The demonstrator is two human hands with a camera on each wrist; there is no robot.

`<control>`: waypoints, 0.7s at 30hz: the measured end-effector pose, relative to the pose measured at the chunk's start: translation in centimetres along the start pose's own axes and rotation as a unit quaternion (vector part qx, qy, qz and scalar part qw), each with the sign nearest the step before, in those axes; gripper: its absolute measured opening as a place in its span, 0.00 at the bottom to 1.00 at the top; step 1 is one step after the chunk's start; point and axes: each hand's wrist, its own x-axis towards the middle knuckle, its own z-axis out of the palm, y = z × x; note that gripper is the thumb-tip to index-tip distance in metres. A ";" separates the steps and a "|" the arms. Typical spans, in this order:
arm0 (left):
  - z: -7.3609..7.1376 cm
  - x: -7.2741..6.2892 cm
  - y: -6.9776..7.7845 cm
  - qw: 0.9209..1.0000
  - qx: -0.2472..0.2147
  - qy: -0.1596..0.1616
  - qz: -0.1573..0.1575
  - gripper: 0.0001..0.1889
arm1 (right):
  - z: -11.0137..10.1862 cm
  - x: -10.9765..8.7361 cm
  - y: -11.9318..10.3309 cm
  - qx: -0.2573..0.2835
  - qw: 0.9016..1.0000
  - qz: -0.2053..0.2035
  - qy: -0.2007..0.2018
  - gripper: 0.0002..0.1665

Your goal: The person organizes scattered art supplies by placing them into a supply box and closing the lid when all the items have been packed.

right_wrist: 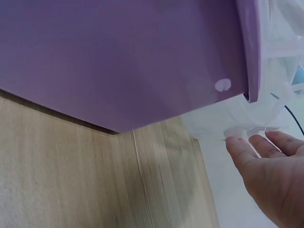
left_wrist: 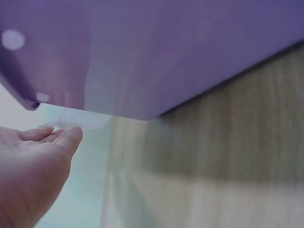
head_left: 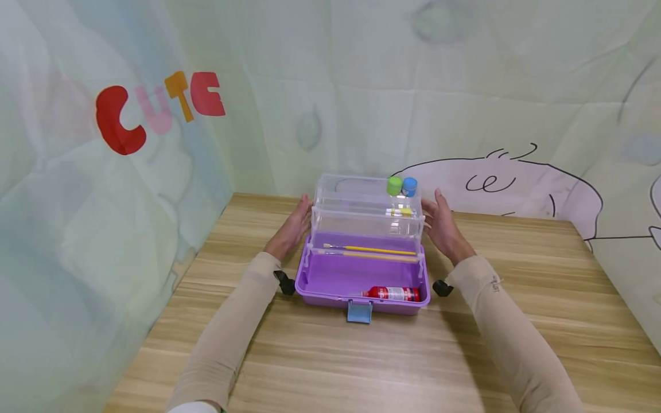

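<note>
A purple storage box (head_left: 330, 278) stands unfolded on the table, its clear plastic trays (head_left: 356, 221) raised in tiers toward the back. At the left side of these tiers is my left hand (head_left: 292, 231), fingers extended, fingertips right at the clear plastic (left_wrist: 78, 118). My right hand (head_left: 445, 229) mirrors it on the right, fingertips (right_wrist: 235, 141) at the clear edge. Green (head_left: 395, 186) and blue (head_left: 409, 187) small jars sit in the top tier, a yellow-and-white tube (head_left: 399, 211) below them. Paintbrushes (head_left: 379, 250) lie lower down. In the base rests a red bottle (head_left: 393, 293).
A pale blue latch (head_left: 359, 311) hangs from the box's front. Wood-grain table (head_left: 330, 361) surrounds the box. Behind it hangs a printed cloth backdrop (head_left: 289, 103), with coloured letters (head_left: 121, 120) on the left side.
</note>
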 end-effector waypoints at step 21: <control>0.0 -0.2 1.7 0.999 -0.016 -0.020 0.034 0.54 | 0.2 -0.5 -0.7 0.011 0.999 -0.041 0.006 0.53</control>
